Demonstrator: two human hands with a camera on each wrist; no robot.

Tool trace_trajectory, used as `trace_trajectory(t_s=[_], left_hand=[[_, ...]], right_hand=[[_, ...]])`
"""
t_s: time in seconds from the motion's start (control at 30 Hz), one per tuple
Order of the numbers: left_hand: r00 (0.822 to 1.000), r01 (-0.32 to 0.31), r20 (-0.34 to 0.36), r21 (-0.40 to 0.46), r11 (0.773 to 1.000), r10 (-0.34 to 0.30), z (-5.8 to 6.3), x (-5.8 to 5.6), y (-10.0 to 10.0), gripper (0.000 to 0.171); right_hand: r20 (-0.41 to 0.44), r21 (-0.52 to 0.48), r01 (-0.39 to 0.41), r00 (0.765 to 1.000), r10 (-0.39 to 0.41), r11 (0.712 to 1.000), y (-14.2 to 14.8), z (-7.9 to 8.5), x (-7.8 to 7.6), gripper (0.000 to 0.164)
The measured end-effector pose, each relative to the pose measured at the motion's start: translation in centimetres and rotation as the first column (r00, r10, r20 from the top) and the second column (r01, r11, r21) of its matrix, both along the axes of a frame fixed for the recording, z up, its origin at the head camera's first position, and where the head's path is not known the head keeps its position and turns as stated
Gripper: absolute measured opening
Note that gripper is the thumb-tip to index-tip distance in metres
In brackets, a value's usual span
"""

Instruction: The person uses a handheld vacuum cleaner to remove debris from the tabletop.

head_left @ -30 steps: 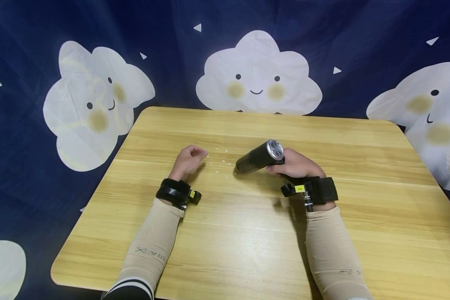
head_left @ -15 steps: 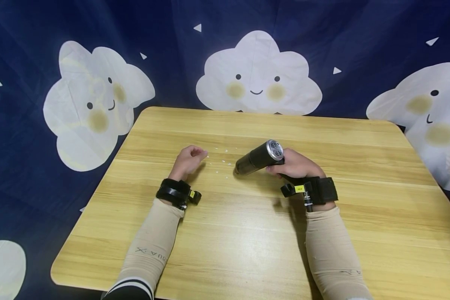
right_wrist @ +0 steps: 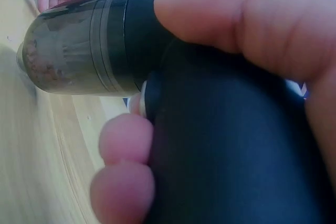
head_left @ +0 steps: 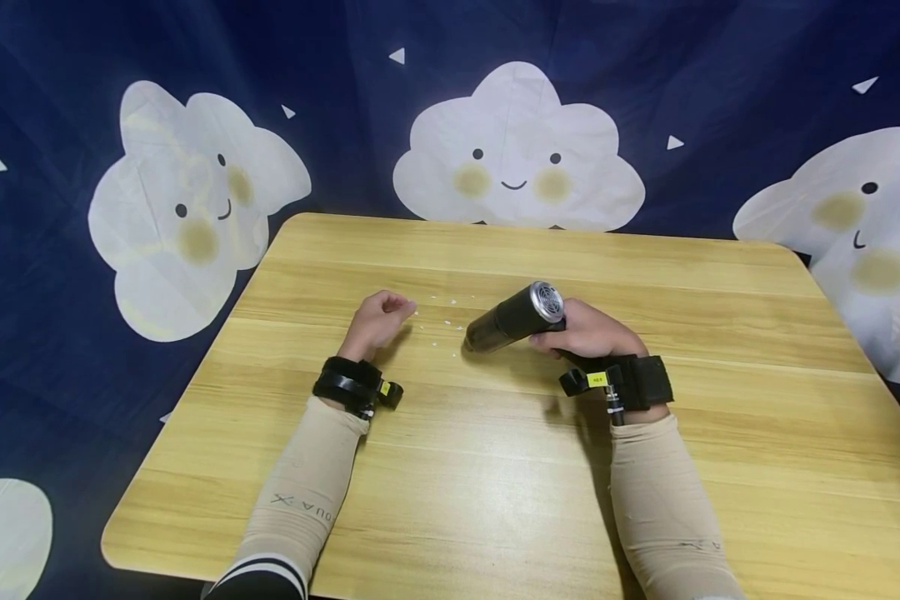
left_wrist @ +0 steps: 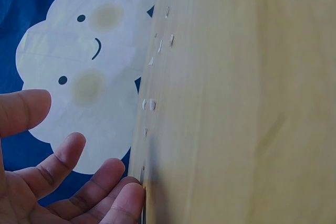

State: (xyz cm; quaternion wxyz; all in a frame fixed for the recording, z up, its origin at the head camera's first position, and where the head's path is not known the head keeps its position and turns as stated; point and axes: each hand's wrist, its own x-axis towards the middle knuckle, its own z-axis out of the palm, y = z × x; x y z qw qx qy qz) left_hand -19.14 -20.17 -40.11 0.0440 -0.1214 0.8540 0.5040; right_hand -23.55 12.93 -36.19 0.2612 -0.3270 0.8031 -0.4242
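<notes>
My right hand [head_left: 591, 330] grips the handle of a black handheld vacuum cleaner [head_left: 512, 320]. Its silver vented end faces up and right, and its nozzle end tilts down to the left, close to the table. In the right wrist view, the fingers [right_wrist: 123, 192] curl round the handle and the smoky clear dust cup [right_wrist: 68, 40] shows. Left of the nozzle lie several small white scraps [head_left: 447, 322], seen larger in the left wrist view. My left hand [head_left: 376, 323] rests at their left with fingers loosely bent, holding nothing.
The wooden table [head_left: 450, 467] has rounded corners and spreads under both arms. Behind it hangs a dark blue curtain [head_left: 345, 50] printed with smiling white clouds. A black camera strap [head_left: 345, 385] is on the left wrist, and another strap [head_left: 641, 382] is on the right.
The vacuum cleaner and my right hand have shifted slightly left and toward me. My left hand stays put, and the white scraps look much the same.
</notes>
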Motion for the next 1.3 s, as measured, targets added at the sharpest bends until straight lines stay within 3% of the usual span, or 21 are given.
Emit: trace_trajectory(t_s=[0.3,0.97,1.3], left_hand=[[1.000,-0.006,0.003,0.004,1.000,0.006,-0.1,-0.2,-0.1,0.036],[1.000,0.003,-0.020,0.003,1.000,-0.003,-0.1,-0.1,-0.1,0.037],[1.000,0.003,-0.018,0.001,1.000,-0.003,0.0,-0.1,0.0,0.037]], right_hand=[[-0.022,0.033,-0.005,1.000,0.006,0.999,-1.0,0.2,0.4,0.023],[0.016,0.039,-0.014,1.000,0.013,0.999,-1.4,0.2,0.6,0.024],[0.017,0.006,0.025,1.000,-0.025,1.000,-1.3,0.1,0.5,0.028]])
